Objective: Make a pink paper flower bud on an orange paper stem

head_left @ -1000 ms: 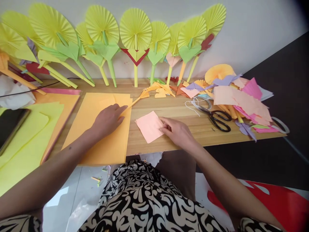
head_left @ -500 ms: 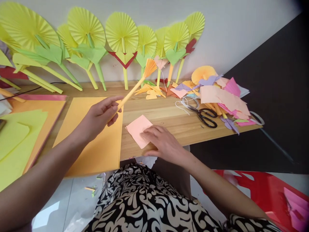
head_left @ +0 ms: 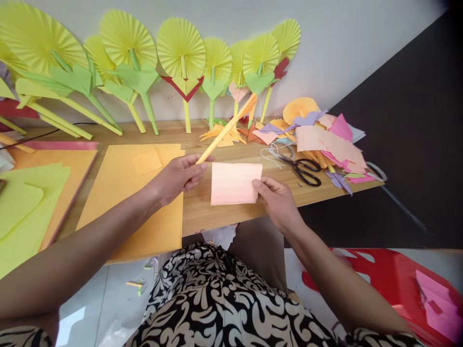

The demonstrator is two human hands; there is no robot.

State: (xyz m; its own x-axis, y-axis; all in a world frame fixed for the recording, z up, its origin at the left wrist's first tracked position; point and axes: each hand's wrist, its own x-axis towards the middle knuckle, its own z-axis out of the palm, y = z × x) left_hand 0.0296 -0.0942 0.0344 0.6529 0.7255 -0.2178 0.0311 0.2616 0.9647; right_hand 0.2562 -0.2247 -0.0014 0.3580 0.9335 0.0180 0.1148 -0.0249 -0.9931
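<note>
My left hand is closed around the lower end of a rolled orange paper stick, which slants up to the right and ends in a fringed orange tip. Between the thumb and fingers of my right hand is a pink piece of paper, held up by its right edge just above the table. The paper's left edge is close to my left hand. Orange paper sheets lie flat under and beside my left forearm.
Pleated yellow paper fans on paper stems lean along the wall. Black-handled scissors and white string lie at the right, by a heap of coloured paper pieces. Green-yellow sheets lie at the left; a red stool stands below right.
My right hand has picked the pink paper up off the table and turned it level. My left hand has moved right and lower with the orange paper stick, uncovering a small orange piece.
</note>
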